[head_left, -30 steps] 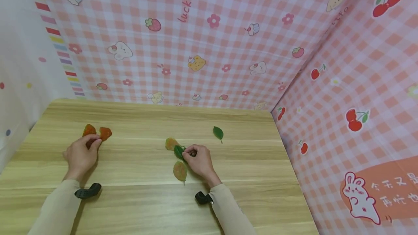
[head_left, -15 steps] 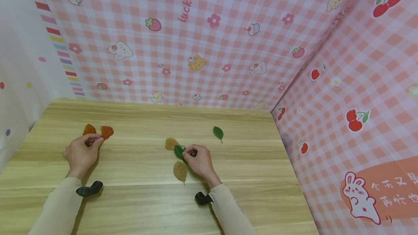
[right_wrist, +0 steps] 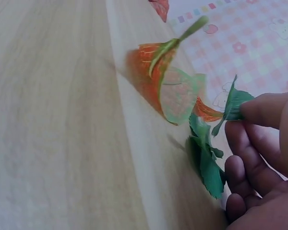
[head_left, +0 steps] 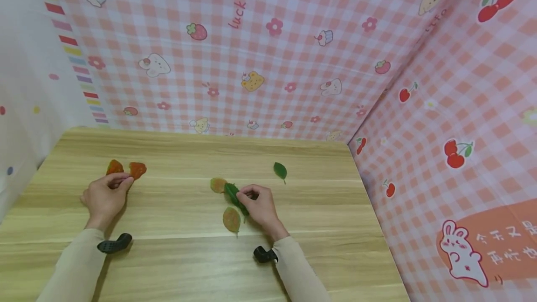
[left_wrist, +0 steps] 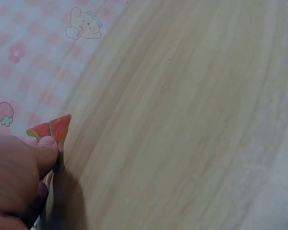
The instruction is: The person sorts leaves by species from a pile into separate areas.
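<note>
In the head view my left hand (head_left: 106, 197) pinches a red-orange leaf (head_left: 137, 170) by its near edge. That red leaf (left_wrist: 61, 127) also shows beyond the thumb in the left wrist view. A second orange-red leaf (head_left: 114, 166) lies just behind the left knuckles, partly covered. My right hand (head_left: 260, 206) holds a green leaf (head_left: 231, 192) between thumb and fingers. The right wrist view has this pinched green leaf (right_wrist: 236, 103) raised above another green leaf (right_wrist: 209, 165) on the table. Two orange-green leaves, one behind (head_left: 217, 185) and one in front (head_left: 231, 219), lie close by.
A single green leaf (head_left: 280, 170) lies apart at the back right of the wooden table (head_left: 189, 255). Pink checked cloth (head_left: 235, 50) stands along the back and right side. A white cloth (head_left: 25, 106) borders the left.
My right hand has shifted slightly with the green leaf in its fingers, and another green leaf shows beneath. My left hand and its red-orange leaf have moved slightly right.
</note>
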`<action>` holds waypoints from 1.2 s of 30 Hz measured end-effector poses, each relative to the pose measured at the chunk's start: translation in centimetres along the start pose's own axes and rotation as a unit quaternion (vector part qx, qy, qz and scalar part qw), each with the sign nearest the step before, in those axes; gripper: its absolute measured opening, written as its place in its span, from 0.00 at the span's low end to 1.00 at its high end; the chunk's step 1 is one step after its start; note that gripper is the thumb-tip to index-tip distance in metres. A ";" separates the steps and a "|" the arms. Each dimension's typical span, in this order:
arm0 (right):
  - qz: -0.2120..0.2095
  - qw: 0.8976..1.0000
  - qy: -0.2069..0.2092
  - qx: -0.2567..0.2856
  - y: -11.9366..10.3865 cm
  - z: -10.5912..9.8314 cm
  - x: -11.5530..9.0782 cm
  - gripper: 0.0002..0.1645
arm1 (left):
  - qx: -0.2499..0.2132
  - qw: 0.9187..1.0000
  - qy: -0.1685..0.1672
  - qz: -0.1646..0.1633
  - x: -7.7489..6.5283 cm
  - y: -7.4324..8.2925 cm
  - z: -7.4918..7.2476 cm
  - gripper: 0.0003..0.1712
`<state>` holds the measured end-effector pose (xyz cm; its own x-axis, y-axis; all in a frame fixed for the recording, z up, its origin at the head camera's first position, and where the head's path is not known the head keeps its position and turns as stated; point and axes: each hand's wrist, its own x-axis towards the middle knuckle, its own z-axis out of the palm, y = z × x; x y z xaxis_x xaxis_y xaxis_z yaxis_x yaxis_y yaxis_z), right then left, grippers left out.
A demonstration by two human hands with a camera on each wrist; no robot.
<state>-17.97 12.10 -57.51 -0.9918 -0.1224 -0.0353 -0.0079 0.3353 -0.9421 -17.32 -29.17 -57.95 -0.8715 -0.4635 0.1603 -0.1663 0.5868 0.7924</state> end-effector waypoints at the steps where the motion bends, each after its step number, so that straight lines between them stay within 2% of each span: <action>1: 0.006 1.000 0.004 0.011 0.0 -0.1 0.0 0.08 | -0.002 1.000 0.001 0.003 0.0 0.0 0.0 0.13; 5: 0.014 0.998 0.030 0.051 -0.2 -0.5 0.0 0.08 | -0.009 1.000 0.003 0.008 0.0 0.0 0.0 0.13; 10: -0.005 0.994 0.060 0.087 -0.5 -1.0 -0.2 0.09 | -0.013 1.000 0.004 0.008 -0.1 0.0 0.1 0.13; 20: -0.035 0.988 0.100 0.109 -2.1 -2.5 -0.8 0.07 | -0.002 1.000 0.003 0.004 0.0 -0.2 0.1 0.13; 29: -0.084 0.980 0.130 0.121 -3.5 -4.2 -1.3 0.07 | 0.001 1.000 0.001 -0.002 0.0 -0.2 0.0 0.13; 36: -0.092 0.975 0.153 0.130 -3.8 -5.7 -1.2 0.09 | -0.010 1.000 0.003 0.005 -0.1 -0.3 0.0 0.13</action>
<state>-17.46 16.27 -51.95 -0.9686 0.1396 0.2056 -0.1958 0.0813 -0.9773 -17.21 -29.28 -58.24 -0.8704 -0.4617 0.1710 -0.1490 0.5779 0.8024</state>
